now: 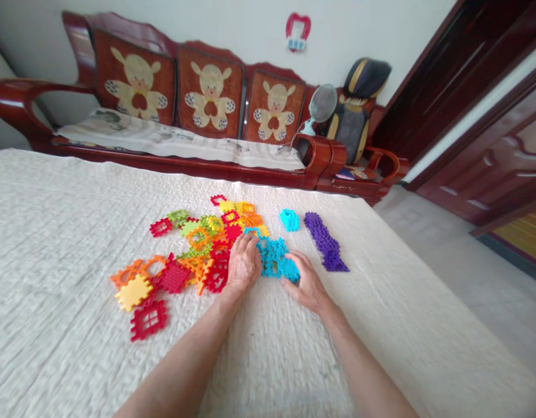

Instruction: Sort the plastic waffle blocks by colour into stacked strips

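A white quilted bed (76, 232) fills the view, a wooden sofa (184, 128) with three cushions along its far edge. Mid-bed lie mixed tiles (184, 255), one purple row (326, 244), one lone cyan piece (289, 220). The left hand (243, 264) and right hand (305, 284) grip the cyan tiles (274, 258).

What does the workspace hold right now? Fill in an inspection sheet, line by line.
Surface: white quilted cover.
Job's things: blue tiles between both hands; small blue stack apart.
Clutter: mixed red, orange, yellow, green tile pile; purple row.
Hands: left hand and right hand both touch the blue tiles; grasp cannot be told.
Cables: thin cord by the small fan.
Surroundings: wooden bench, bag, dark doors.
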The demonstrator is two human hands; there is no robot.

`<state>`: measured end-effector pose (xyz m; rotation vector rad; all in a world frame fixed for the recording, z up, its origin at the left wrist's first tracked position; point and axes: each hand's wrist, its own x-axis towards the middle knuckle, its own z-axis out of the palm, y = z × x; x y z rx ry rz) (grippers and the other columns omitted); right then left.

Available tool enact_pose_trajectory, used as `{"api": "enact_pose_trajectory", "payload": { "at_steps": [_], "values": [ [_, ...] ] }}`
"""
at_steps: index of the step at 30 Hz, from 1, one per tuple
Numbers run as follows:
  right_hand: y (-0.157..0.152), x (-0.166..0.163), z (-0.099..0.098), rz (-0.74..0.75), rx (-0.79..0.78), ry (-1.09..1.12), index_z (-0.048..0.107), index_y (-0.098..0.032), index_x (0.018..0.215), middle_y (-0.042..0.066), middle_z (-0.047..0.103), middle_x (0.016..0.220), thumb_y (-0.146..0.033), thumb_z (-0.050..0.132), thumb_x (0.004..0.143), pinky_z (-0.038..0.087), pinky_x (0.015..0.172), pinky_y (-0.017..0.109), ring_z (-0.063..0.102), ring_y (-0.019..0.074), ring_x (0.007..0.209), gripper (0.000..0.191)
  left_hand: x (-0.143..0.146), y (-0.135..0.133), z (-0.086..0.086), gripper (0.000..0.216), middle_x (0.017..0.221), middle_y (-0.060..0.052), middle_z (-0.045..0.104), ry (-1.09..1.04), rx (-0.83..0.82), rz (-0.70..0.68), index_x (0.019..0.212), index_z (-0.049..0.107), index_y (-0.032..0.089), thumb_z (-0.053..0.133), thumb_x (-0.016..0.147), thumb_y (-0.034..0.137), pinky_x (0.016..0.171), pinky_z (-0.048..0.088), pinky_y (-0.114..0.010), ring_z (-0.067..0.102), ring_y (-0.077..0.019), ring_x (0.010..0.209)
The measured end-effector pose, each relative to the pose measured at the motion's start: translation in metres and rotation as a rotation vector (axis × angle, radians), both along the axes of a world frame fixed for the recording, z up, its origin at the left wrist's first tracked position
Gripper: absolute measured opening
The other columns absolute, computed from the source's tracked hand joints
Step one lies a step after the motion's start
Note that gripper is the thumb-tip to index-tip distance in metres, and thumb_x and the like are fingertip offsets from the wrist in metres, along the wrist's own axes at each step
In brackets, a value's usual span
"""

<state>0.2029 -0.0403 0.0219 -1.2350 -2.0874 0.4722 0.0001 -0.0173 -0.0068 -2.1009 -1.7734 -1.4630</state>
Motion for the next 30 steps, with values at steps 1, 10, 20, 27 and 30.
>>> {"api": "enact_pose_trajectory", "payload": {
  "at_steps": [1,10,20,27,30],
  "values": [
    [-0.001,-0.001,0.000,-0.003,0.015,-0.013,0.056,-0.019,0.120,0.013,0.052,0.133,-0.023,0.061,0.073,0.038,0.107,0.045,0.048,0.0271,0.125,0.047,0.000,0.000,0.000,0.030,0.120,-0.011,0.063,-0.001,-0.001,-0.003,0.113,0.060,0.018,0.040,0.090,0.017,0.105,0.041,-0.047,0.053,-0.0235,0.120],
    [0.001,0.001,0.002,-0.080,0.109,0.089,0.060,-0.022,0.112,0.010,0.065,0.113,-0.031,0.039,0.093,0.047,0.096,0.039,0.059,0.0221,0.108,0.030,0.001,-0.001,-0.001,0.033,0.123,-0.011,0.061,0.000,-0.034,-0.005,0.116,0.059,0.019,0.040,0.089,0.017,0.105,0.041,-0.049,0.050,-0.0243,0.123],
    [0.106,0.010,0.016,-0.196,0.187,-0.102,0.065,-0.018,0.102,0.010,0.063,0.098,-0.022,0.034,0.086,0.047,0.089,0.036,0.060,0.0214,0.095,0.035,0.002,-0.001,-0.003,0.032,0.124,-0.012,0.061,0.043,-0.021,0.010,0.115,0.059,0.018,0.043,0.088,0.016,0.104,0.042,-0.049,0.050,-0.0253,0.123],
    [0.111,0.000,-0.003,-0.333,0.230,-0.120,0.064,-0.018,0.095,0.009,0.057,0.093,-0.035,0.048,0.083,0.047,0.086,0.036,0.057,0.0223,0.091,0.027,0.002,-0.001,-0.004,0.032,0.126,-0.011,0.060,0.050,-0.010,0.017,0.117,0.058,0.020,0.043,0.088,0.016,0.104,0.043,-0.050,0.049,-0.0252,0.124],
    [0.106,-0.006,-0.008,-0.405,0.280,-0.133,0.062,-0.016,0.092,0.010,0.054,0.092,-0.040,0.052,0.081,0.047,0.084,0.039,0.055,0.0251,0.091,0.028,0.002,-0.001,-0.004,0.032,0.126,-0.011,0.060,0.052,-0.017,0.022,0.116,0.058,0.019,0.044,0.088,0.017,0.103,0.043,-0.050,0.049,-0.0256,0.124]
  ]
}}
